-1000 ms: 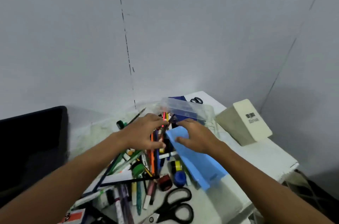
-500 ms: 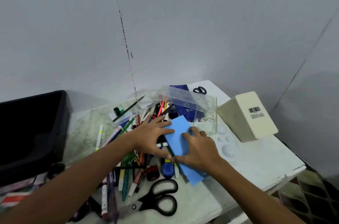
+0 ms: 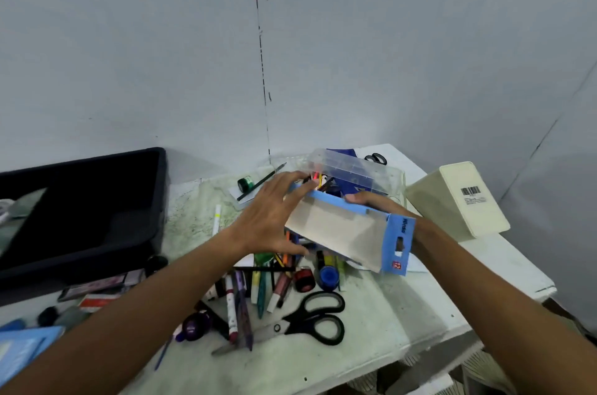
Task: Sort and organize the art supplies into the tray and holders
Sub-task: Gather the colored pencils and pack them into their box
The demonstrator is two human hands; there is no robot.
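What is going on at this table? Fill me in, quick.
A person is sorting art supplies. Both hands hold a blue pencil box above the heap of pens and markers: the left hand on its near end, the right hand along its far edge. Black scissors lie in front, a clear organizer behind. The black tray sits to the left.

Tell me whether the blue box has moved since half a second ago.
Yes. The blue box, flat on the table before, is now lifted and tilted between both hands, above the pens near the black scissors.
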